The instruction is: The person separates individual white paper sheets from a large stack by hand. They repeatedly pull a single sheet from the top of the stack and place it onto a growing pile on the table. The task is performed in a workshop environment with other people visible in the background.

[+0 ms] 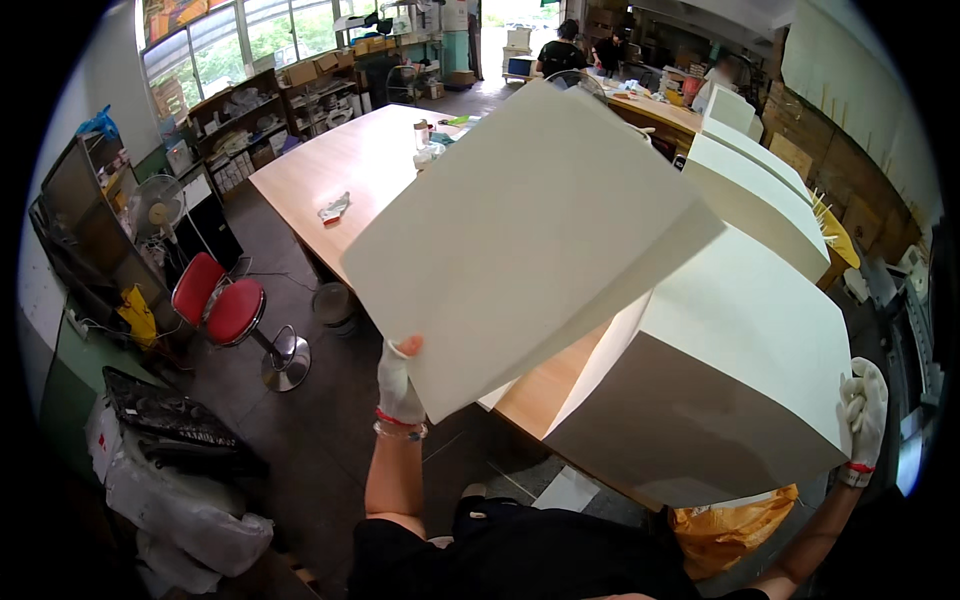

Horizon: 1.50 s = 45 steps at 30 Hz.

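My left hand (402, 385), in a white glove with bare thumb tip, is closed on the near-left corner of a thick sheaf of large white paper sheets (530, 230). The sheaf is raised and tilted over the table; my fingers behind it are hidden. To its right, a tall stack of white paper (760, 310) stands on the table's near edge. My right hand (865, 410), also gloved, has its fingers curled against that stack's right side near the front corner. The sheaf hides part of the table and the stack's far-left side.
The wooden table (365, 150) carries a small crumpled packet (335, 208) and clutter. More white stacks (755, 185) stand beyond on the right. A red swivel chair (235, 305), a bucket (333, 305) and a fan (158, 205) are left. An orange bag (735, 530) lies below. Other people work far back.
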Each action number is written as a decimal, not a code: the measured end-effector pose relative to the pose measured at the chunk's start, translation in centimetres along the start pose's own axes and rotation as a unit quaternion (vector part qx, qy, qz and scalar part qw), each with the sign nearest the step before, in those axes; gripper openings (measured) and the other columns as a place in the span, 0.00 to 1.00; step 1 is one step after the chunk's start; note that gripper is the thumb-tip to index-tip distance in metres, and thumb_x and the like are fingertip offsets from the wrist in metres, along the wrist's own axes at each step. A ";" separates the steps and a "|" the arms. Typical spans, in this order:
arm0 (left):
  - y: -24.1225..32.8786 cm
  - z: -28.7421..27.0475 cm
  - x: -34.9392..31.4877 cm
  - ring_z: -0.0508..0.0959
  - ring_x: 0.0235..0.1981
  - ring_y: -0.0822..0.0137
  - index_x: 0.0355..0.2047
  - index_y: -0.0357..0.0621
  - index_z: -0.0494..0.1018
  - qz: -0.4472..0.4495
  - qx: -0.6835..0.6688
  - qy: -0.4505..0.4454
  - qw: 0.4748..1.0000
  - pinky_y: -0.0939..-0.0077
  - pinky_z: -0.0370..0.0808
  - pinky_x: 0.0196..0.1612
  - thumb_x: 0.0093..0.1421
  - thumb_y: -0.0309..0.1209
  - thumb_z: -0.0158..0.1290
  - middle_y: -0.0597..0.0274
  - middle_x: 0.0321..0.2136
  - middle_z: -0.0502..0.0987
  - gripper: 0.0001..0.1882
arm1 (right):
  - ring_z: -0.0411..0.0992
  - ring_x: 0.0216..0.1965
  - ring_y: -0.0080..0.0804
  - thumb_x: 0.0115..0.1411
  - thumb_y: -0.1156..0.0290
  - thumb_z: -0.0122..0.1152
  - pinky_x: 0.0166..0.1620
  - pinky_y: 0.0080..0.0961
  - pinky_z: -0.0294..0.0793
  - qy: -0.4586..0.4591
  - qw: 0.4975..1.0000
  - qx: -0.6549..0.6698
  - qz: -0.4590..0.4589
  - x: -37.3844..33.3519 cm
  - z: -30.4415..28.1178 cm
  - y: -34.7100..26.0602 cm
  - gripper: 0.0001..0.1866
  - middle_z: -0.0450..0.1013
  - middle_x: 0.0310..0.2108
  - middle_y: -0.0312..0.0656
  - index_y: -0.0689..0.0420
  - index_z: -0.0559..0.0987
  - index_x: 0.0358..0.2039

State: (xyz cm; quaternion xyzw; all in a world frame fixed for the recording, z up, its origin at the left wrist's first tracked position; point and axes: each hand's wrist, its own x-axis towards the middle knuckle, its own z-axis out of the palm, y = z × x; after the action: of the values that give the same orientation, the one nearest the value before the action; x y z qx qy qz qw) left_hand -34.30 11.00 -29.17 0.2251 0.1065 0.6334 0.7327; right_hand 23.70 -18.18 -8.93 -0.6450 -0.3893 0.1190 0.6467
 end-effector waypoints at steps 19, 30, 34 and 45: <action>-15.4 -20.7 5.8 0.77 0.45 0.54 0.53 0.36 0.65 -0.086 0.238 0.371 0.894 0.54 0.77 0.48 0.56 0.29 0.63 0.49 0.48 0.75 0.28 | 0.56 0.12 0.06 0.71 0.59 0.55 0.14 0.08 0.49 0.058 0.998 -0.020 0.031 -0.3 0.5 -0.9 0.14 0.69 0.20 0.28 0.58 0.78 0.41; -13.2 -7.5 2.5 0.68 0.63 0.54 0.68 0.33 0.49 0.142 0.485 0.210 0.837 0.62 0.65 0.66 0.61 0.20 0.53 0.44 0.64 0.63 0.37 | 0.62 0.16 0.12 0.70 0.62 0.55 0.19 0.12 0.61 0.051 0.995 0.077 -0.023 -2.2 0.2 -0.6 0.14 0.77 0.27 0.34 0.58 0.80 0.44; -7.7 8.2 3.0 0.73 0.59 0.52 0.60 0.35 0.61 0.273 0.338 -0.191 0.881 0.56 0.66 0.65 0.65 0.18 0.48 0.44 0.57 0.71 0.23 | 0.78 0.42 0.27 0.72 0.64 0.52 0.47 0.26 0.79 0.135 0.986 0.077 -0.066 -6.2 0.8 -0.8 0.15 0.79 0.44 0.42 0.59 0.79 0.51; -16.2 40.4 -1.5 0.79 0.44 0.55 0.37 0.46 0.73 0.342 0.527 -0.712 0.314 0.63 0.79 0.46 0.54 0.25 0.56 0.58 0.38 0.78 0.09 | 0.74 0.27 0.35 0.68 0.62 0.53 0.36 0.30 0.72 0.126 0.933 -0.326 -0.088 -10.3 4.2 -4.2 0.17 0.74 0.22 0.45 0.62 0.77 0.28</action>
State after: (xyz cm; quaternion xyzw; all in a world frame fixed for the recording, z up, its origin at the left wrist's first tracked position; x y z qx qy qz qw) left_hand -2.53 0.12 -1.52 0.9439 -0.2316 0.2334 -0.0297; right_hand 12.62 -22.43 -9.24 -0.7935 -0.3770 -0.1537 0.4523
